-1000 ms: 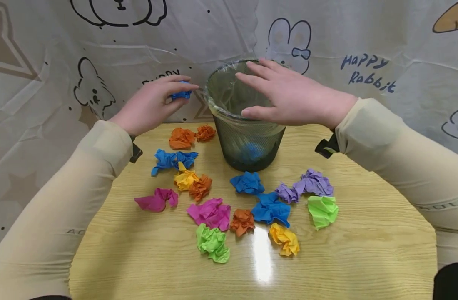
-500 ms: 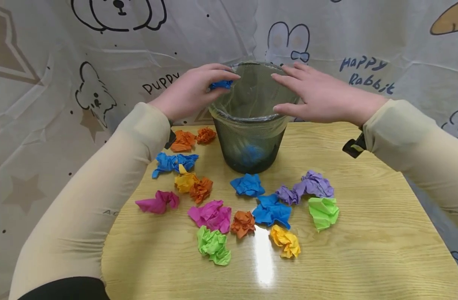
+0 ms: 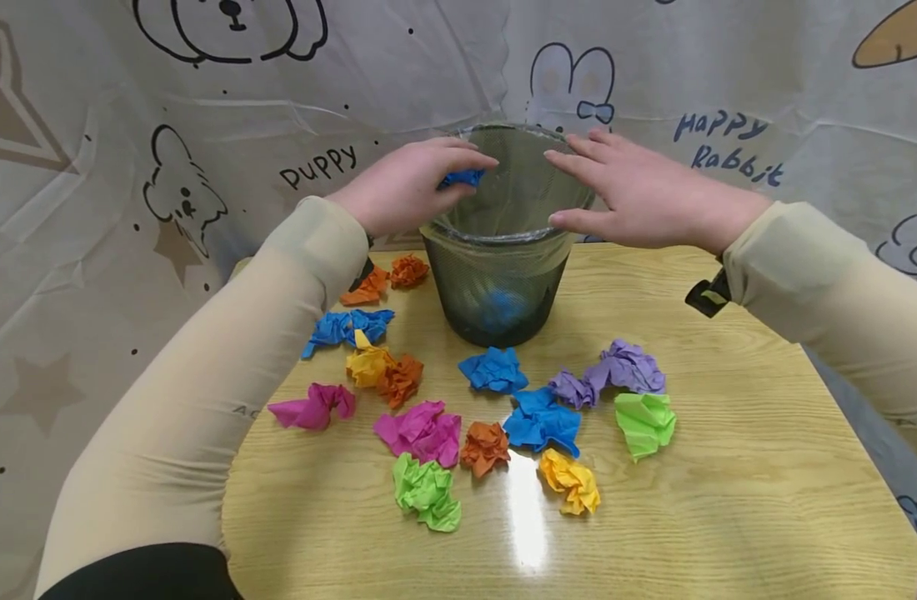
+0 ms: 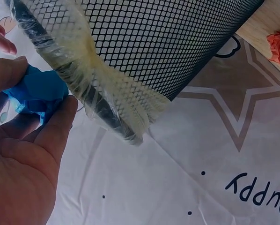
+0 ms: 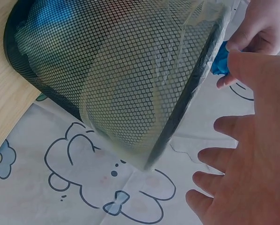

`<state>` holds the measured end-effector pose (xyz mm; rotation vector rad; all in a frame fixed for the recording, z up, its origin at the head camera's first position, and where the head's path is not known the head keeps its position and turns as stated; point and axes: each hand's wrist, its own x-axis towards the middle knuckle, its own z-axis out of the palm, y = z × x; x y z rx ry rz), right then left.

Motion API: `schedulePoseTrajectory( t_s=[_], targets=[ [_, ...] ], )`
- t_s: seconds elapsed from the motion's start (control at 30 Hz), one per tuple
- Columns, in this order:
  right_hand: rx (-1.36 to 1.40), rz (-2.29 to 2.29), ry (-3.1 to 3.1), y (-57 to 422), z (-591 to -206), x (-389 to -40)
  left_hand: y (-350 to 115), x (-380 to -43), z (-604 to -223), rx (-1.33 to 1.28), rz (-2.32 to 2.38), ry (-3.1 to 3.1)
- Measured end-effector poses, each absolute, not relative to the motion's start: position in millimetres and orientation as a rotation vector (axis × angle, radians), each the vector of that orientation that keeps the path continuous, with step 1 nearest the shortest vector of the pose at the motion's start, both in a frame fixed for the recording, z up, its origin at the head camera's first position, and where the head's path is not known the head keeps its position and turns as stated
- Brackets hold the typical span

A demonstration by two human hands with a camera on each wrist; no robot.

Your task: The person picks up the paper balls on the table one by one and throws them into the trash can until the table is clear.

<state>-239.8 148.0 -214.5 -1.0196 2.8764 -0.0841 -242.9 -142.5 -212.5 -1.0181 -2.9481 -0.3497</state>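
Observation:
My left hand (image 3: 409, 185) pinches a crumpled blue paper ball (image 4: 41, 91) between thumb and fingers, just above the left side of the bin's rim. The black mesh bin (image 3: 496, 292) is lined with a clear plastic bag folded over its rim. Over the right side of the rim, my right hand (image 3: 638, 187) is spread with nothing in it. Its fingers (image 5: 215, 159) look straight and apart in the right wrist view. Through the mesh, something blue (image 5: 51, 14) shows at the bottom of the bin.
On the wooden table (image 3: 729, 500) lie several crumpled papers, among them a blue one (image 3: 494, 370), a purple one (image 3: 629, 367), a green one (image 3: 426, 492), a pink one (image 3: 421, 432) and a yellow one (image 3: 569, 481). A printed cloth (image 3: 398, 75) hangs behind.
My left hand has moved right with the blue paper ball, from beside the bin to over its rim. My right hand has shifted right, from over the opening to the right side.

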Motion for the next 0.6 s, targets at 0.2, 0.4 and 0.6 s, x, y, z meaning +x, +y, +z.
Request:
schedulePoseTrajectory(
  t_s=[0.2, 0.4, 0.6],
  targets=[
    [-1.025, -0.08, 2.877, 146.7, -216.3, -238.3, -137.9, -244.2, -213.8, -1.038, -0.328, -2.961],
    [-1.047, -0.066, 2.881, 145.7, -216.4, -238.4, -135.4, -244.5, -213.4, -1.034, -0.296, -2.978],
    [-1.036, -0.055, 2.882, 145.5, -215.2, -237.4, -134.9, -242.5, -213.5, -0.972, -0.242, -3.049]
  ],
)
